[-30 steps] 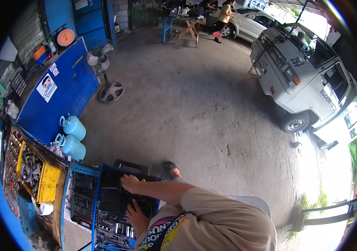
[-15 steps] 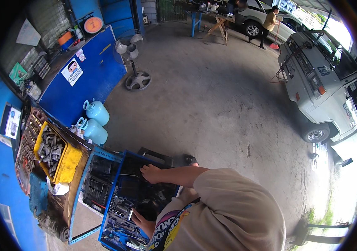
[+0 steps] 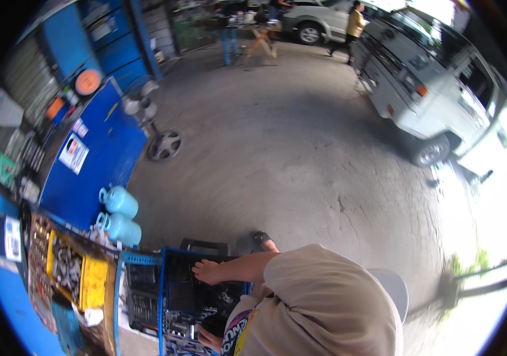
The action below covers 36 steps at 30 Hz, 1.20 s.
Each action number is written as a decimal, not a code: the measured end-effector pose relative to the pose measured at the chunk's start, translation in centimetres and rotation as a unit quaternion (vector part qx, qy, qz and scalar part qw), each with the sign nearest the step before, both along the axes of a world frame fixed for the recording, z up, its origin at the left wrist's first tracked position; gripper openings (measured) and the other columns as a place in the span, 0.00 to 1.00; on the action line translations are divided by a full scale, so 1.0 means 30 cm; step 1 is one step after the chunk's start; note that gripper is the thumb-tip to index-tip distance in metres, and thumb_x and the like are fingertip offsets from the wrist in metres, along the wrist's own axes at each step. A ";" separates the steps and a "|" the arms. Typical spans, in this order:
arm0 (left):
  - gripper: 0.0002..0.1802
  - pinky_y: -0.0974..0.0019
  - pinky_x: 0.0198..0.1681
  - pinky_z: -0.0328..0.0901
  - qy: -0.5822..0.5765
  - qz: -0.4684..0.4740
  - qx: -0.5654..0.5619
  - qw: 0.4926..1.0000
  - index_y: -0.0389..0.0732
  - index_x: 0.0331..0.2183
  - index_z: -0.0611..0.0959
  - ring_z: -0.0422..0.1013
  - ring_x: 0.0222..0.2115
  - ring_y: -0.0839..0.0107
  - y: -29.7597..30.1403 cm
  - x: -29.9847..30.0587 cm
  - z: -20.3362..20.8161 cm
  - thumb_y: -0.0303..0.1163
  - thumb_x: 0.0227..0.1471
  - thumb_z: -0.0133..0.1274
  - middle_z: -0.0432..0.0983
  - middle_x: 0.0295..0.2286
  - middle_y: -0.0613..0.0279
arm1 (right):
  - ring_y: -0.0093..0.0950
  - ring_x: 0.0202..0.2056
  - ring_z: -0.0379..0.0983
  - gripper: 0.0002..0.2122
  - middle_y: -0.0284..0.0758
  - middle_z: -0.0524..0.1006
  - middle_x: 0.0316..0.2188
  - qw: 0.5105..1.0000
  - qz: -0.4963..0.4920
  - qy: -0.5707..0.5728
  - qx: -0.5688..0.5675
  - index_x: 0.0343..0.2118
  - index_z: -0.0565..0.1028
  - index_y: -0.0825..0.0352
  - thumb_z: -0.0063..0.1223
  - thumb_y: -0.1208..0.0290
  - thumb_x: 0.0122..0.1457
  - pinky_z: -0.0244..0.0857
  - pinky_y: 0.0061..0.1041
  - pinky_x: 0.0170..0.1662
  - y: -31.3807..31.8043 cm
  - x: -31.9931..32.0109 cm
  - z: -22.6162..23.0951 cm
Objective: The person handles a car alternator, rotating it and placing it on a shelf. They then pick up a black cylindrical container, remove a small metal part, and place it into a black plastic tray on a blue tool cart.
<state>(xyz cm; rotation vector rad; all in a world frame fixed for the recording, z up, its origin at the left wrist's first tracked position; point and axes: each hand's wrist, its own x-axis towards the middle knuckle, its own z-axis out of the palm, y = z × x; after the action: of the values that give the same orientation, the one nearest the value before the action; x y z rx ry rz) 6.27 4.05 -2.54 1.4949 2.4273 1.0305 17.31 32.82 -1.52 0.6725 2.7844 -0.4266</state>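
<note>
A blue-framed tool tray (image 3: 160, 296) stands in front of me, holding dark cases, sockets and loose metal tools. My right hand (image 3: 206, 271) rests on a dark case at the tray's far part, fingers stretched out and holding nothing that I can see. Lower down, my left hand (image 3: 209, 339) reaches in among the tools, partly hidden by my shirt and blurred. Its visible fingers look extended, touching or just above the metal pieces. Beside the tray lies an open black socket case (image 3: 142, 308).
On the left bench a yellow bin (image 3: 93, 282) holds metal parts. Two light-blue gas cylinders (image 3: 120, 202) stand by a blue panel (image 3: 96, 160). Beyond are a pedestal fan (image 3: 164, 145), a white vehicle (image 3: 413, 89), a work table (image 3: 259, 26) and a person in yellow (image 3: 355, 26).
My view has swung, so the surroundings sit further left, and the lower tray is less visible. My right hand stays on the dark case; my left hand remains among the tools.
</note>
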 end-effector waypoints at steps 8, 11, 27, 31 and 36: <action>0.43 0.47 0.52 0.64 0.089 0.024 -0.010 0.996 0.47 0.63 0.67 0.66 0.48 0.48 0.062 0.000 -0.020 0.51 0.49 0.58 0.67 0.47 0.48 | 0.36 0.61 0.58 0.26 0.36 0.64 0.59 0.999 0.001 -0.022 -0.026 0.52 0.74 0.62 0.65 0.64 0.49 0.57 0.35 0.60 0.005 0.004 0.003; 0.40 0.48 0.51 0.65 0.111 0.026 -0.009 0.993 0.48 0.63 0.68 0.67 0.48 0.49 0.096 0.009 -0.007 0.50 0.51 0.56 0.68 0.46 0.50 | 0.36 0.61 0.58 0.26 0.36 0.64 0.60 0.998 0.011 -0.041 -0.050 0.52 0.75 0.60 0.66 0.62 0.49 0.58 0.35 0.59 0.028 -0.012 0.016; 0.32 0.51 0.48 0.68 0.193 0.022 0.027 0.981 0.53 0.61 0.72 0.71 0.44 0.53 0.320 0.107 -0.028 0.49 0.56 0.52 0.71 0.42 0.55 | 0.40 0.59 0.62 0.20 0.34 0.69 0.56 0.998 0.056 0.007 0.015 0.50 0.78 0.57 0.61 0.61 0.53 0.58 0.37 0.58 0.022 -0.053 -0.087; 0.32 0.51 0.48 0.68 0.176 0.044 0.000 0.983 0.53 0.60 0.73 0.71 0.44 0.53 0.330 0.170 0.022 0.49 0.55 0.53 0.71 0.42 0.55 | 0.43 0.58 0.63 0.20 0.37 0.69 0.56 0.990 0.128 -0.049 -0.037 0.52 0.77 0.56 0.57 0.62 0.56 0.61 0.39 0.57 0.039 -0.063 -0.059; 0.33 0.51 0.47 0.67 0.139 0.081 -0.020 0.987 0.53 0.60 0.73 0.71 0.43 0.53 0.232 0.182 0.054 0.50 0.54 0.53 0.70 0.41 0.55 | 0.45 0.52 0.71 0.17 0.43 0.72 0.53 0.996 0.031 -0.049 -0.063 0.50 0.79 0.58 0.55 0.64 0.57 0.71 0.42 0.49 0.050 -0.086 -0.057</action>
<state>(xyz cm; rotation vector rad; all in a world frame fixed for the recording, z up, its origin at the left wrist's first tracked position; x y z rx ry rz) 11.75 11.00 -0.92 1.5402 2.7828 0.8429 14.72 34.32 -3.22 0.5606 2.6519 -0.5369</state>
